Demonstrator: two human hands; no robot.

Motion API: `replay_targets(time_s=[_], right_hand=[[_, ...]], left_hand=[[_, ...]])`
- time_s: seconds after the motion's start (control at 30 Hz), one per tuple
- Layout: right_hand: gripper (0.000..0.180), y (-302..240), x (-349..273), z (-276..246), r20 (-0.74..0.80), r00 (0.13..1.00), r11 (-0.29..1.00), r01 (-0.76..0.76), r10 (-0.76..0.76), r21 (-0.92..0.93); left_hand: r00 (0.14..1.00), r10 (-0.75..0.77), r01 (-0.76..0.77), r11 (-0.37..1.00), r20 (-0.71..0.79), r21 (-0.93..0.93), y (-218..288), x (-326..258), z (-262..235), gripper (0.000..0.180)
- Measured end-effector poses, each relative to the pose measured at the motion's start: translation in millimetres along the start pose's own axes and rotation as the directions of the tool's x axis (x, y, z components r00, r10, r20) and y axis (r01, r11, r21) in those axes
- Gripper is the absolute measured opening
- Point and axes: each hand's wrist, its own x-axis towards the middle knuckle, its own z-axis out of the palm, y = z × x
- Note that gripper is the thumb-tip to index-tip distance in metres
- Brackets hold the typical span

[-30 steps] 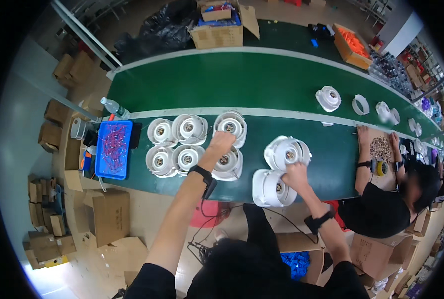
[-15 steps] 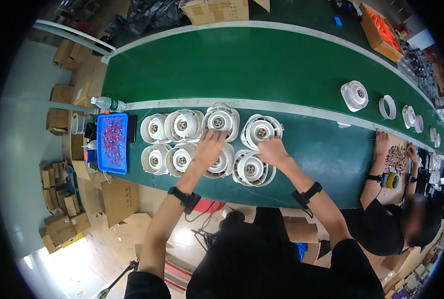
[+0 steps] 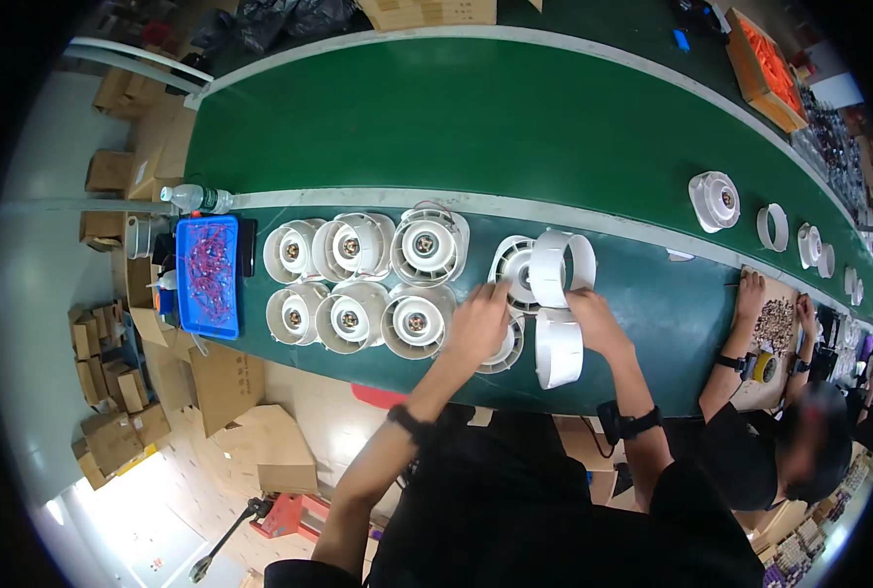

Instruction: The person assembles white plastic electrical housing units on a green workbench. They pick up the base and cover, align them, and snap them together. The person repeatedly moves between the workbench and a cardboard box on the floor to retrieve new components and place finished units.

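Since the earlier frame, two white rings have come off: one (image 3: 559, 348) lies at the worktop (image 3: 652, 304) edge, right hand (image 3: 593, 318) touching. Left hand (image 3: 477, 323), fingers spread, covers a fan housing (image 3: 503, 345). Second ring (image 3: 562, 267) stands beyond; right grip unclear.

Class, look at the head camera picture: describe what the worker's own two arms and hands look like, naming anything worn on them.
Both forearms are bare, with no gloves on the left hand or the right hand. The left wrist carries a thin black band. The right wrist carries a wider black strap with a small boxy unit. Short black sleeves of a dark top cover the upper arms.
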Motion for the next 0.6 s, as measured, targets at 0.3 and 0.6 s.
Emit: replay_targets(time_s=[0.3, 0.6], right_hand=[[0.043, -1, -25, 12, -0.334, 0.857, 0.842, -0.188, 0.392, 0.506], [0.058, -1, -64, 19, -0.599, 0.633, 0.871, -0.368, 0.490, 0.325]], left_hand=[[0.921, -0.252, 0.173, 0.948, 0.296, 0.267, -13, 115, 28, 0.054], [0.950, -0.057, -0.016, 0.974, 0.308, 0.228, -29, 159, 38, 0.030]])
